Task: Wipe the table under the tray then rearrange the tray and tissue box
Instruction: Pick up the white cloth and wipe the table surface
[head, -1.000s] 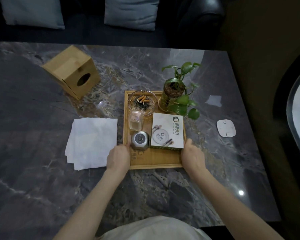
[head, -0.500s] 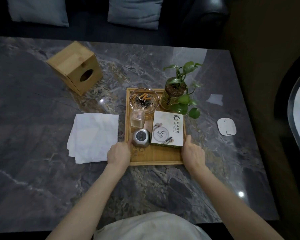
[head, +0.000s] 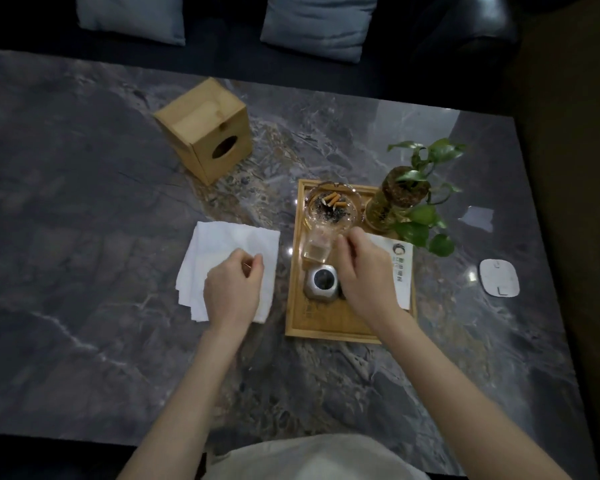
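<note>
The bamboo tray point(head: 326, 323) lies flat on the dark marble table point(head: 84, 209), right of centre. It carries a glass ashtray point(head: 329, 206) with butts, a small glass point(head: 317, 245), a round metal lighter-like piece point(head: 321, 282), a white box point(head: 403, 268) and a potted plant point(head: 406, 195). My right hand point(head: 364, 271) hovers over the tray's middle, fingers loosely spread near the small glass, holding nothing. A folded white tissue point(head: 229, 244) lies left of the tray, and my left hand point(head: 234, 289) rests on it with curled fingers. The wooden tissue box point(head: 205, 129) stands tipped on its side at the back left.
A white flat pad point(head: 498, 277) lies on the table right of the tray. A sofa with two grey cushions point(head: 319, 22) runs along the far edge. The table's right edge is close to the plant side.
Both hands have let go of the tray's near corners. The left hand moved left onto the white tissue; the right hand moved forward over the tray's contents.
</note>
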`<state>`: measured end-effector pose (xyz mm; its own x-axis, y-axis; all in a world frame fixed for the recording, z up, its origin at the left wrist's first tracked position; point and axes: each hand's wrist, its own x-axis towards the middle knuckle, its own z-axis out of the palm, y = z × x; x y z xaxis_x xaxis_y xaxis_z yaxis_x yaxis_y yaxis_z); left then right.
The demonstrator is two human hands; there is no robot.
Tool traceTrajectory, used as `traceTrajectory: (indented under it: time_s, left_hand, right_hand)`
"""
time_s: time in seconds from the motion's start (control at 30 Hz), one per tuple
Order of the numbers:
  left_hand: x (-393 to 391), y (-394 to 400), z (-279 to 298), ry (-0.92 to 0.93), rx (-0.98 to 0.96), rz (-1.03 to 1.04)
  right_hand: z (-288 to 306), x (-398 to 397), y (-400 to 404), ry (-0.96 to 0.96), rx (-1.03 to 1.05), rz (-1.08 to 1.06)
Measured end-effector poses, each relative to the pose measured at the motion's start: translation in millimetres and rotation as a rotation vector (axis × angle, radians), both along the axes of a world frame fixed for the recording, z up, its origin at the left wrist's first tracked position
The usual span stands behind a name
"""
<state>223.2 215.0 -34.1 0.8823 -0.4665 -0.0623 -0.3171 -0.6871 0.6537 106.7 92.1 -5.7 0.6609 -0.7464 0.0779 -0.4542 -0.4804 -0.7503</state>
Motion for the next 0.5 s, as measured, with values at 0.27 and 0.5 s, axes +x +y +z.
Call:
traceTrajectory:
  time_s: [0.27,0.5]
  left_hand:
    - [23.1,46.5,-49.4,-0.009,0.256,0.113]
    - [24.4,63.6,-71.3,0.084,0.326,0.124]
  right_hand:
    - [-41.2,90.1,34.2,0.216,-0.017,0.332]
    - [-89.1,106.3,39.0,0.658,-0.186,0.451]
